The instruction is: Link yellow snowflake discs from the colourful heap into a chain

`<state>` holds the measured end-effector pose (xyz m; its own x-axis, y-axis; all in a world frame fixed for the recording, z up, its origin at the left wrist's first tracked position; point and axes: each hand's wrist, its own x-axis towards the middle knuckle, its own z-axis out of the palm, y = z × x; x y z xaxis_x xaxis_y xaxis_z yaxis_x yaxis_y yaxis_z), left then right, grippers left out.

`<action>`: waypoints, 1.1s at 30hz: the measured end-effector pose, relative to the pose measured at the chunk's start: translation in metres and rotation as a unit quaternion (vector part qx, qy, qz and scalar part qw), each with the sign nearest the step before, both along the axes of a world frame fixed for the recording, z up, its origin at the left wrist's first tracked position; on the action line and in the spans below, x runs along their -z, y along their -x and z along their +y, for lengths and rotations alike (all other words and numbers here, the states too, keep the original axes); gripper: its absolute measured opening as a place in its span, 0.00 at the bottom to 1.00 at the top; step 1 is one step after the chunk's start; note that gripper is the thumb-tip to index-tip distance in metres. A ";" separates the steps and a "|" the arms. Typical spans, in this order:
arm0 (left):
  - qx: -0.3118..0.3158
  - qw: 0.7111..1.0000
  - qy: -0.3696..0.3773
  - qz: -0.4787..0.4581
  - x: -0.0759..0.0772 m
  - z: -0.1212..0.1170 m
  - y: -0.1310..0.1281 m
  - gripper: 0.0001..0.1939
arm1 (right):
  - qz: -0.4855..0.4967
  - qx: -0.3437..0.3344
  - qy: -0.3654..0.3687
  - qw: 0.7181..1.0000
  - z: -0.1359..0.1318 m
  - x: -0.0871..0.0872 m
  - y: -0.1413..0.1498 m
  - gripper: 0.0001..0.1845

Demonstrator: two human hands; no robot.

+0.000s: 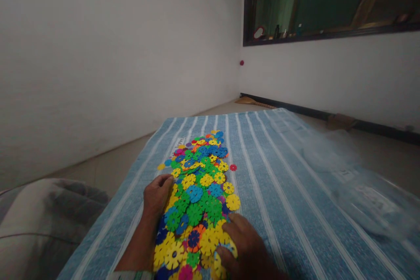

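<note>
A long heap of flower-shaped plastic discs [206, 203] in yellow, green, blue, orange and pink runs down the middle of the striped blue cloth [256, 210]. My left hand [157, 194] rests against the heap's left edge. Its fingers are curled together, and whatever is inside them is hidden. Over the near right side of the heap, my right hand [244, 245] has thumb and fingers apart, touching yellow discs [210, 240]. The rest of that hand is dark and blurred.
Clear plastic bags [364, 192] with white labels lie along the cloth's right side. A single red disc [233, 167] sits just right of the heap. Grey fabric [49, 223] is at the lower left. A broom [251, 102] lies on the floor by the far corner.
</note>
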<state>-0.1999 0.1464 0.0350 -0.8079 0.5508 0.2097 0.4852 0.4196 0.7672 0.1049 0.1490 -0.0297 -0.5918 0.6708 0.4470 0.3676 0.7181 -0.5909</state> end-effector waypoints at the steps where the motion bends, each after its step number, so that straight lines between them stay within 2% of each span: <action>1: -0.003 1.000 0.003 -0.002 0.000 0.000 0.000 0.20 | -0.005 -0.007 0.015 1.000 0.011 -0.012 -0.003 0.15; 3: -0.006 1.000 0.006 -0.007 0.000 0.000 -0.001 0.21 | -0.028 -0.016 0.046 0.998 0.037 -0.034 -0.006 0.11; 6: -0.004 1.000 0.001 -0.009 0.001 0.000 0.000 0.21 | -0.062 0.014 0.037 0.997 0.084 -0.057 0.003 0.12; 10: -0.005 1.000 -0.002 -0.012 0.002 -0.002 -0.001 0.20 | -0.134 0.040 0.008 0.990 0.142 -0.069 0.031 0.14; 14: -0.013 1.000 -0.009 -0.019 0.000 -0.001 -0.003 0.20 | -0.183 0.024 0.012 0.983 0.178 -0.071 0.055 0.19; 17: -0.020 0.999 -0.012 -0.026 0.001 0.000 -0.004 0.20 | -0.185 -0.007 0.039 0.982 0.188 -0.070 0.060 0.21; 22: -0.014 1.000 -0.009 -0.024 0.004 0.000 -0.004 0.20 | -0.170 -0.052 0.044 0.983 0.186 -0.071 0.056 0.22; 26: -0.015 0.999 -0.011 -0.026 0.005 0.000 -0.004 0.19 | -0.207 -0.109 0.052 0.971 0.185 -0.077 0.061 0.13; 33: -0.011 1.000 -0.012 -0.015 0.006 0.000 -0.002 0.18 | -0.225 -0.090 0.026 0.970 0.189 -0.074 0.073 0.13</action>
<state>-0.1974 0.1461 0.0295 -0.8259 0.5282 0.1972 0.4521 0.4115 0.7914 0.0323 0.3379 0.0442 -0.8288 0.5531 0.0847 0.4677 0.7679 -0.4377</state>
